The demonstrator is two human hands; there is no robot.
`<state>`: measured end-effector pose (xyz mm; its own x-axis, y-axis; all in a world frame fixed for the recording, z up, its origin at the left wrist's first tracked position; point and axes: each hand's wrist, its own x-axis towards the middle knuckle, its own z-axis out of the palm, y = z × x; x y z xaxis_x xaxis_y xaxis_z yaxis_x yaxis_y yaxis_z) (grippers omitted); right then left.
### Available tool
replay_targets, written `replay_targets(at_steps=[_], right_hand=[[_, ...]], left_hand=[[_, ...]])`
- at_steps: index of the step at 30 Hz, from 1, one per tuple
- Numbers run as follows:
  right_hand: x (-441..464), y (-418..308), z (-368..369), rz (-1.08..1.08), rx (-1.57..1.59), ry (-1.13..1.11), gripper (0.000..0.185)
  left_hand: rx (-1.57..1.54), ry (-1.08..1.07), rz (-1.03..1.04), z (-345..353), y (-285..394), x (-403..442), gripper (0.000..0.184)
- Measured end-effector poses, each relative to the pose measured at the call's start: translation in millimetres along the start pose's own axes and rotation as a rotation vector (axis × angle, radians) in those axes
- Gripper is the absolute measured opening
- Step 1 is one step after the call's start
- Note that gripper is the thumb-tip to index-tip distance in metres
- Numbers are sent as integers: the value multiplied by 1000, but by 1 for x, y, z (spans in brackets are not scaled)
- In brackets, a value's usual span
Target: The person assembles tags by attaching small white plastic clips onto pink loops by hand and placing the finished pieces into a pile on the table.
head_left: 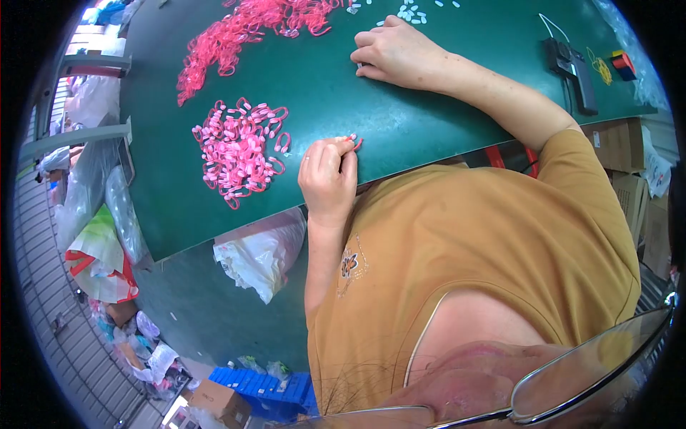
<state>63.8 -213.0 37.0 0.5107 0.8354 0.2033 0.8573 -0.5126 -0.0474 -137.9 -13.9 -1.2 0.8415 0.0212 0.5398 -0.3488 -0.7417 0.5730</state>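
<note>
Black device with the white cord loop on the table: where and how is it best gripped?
Probably by the narrow near end of the black device, coming from above, fingers across its long sides: it lies lengthwise on the green table, and the white cord loop is at its far end.

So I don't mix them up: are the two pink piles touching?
No, a strip of bare green table runs between the upper pink pile and the lower pink pile.

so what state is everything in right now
left hand: fingers pinching red band
right hand: fingers curled, hold unclear
clipped pink bands: loosely heaped
other pink bands: tangled
white pieces: scattered
yellow cord: loosely bunched
black device: lying, power unclear
white plastic bag: crumpled
</note>
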Motion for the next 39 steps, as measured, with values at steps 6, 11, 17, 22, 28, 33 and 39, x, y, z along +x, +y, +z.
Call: replay_targets(at_steps=[6,11,17,22,28,33,39], right_hand=[[8,12,12,-28,-3,13,17],[-1,-4,-7,-97,480,-85,17],[-18,-41,-14,-216,776,-243,16],[-20,-46,-7,-353,681,-136,16],[-19,-52,-8,-401,583,-114,16],[-24,-57,-2,-482,388,-5,14],[-30,-59,-1,-487,251,5,17]], left_hand=[[2,3,-7,0,1,0,19],[32,-10,18,-3,1,0,21],[12,-3,10,0,-2,-1,23],[24,-5,16,-1,-2,-1,23],[16,2,5,-2,-1,0,23],[10,11,2,0,1,1,22],[2,26,4,0,1,1,22]])
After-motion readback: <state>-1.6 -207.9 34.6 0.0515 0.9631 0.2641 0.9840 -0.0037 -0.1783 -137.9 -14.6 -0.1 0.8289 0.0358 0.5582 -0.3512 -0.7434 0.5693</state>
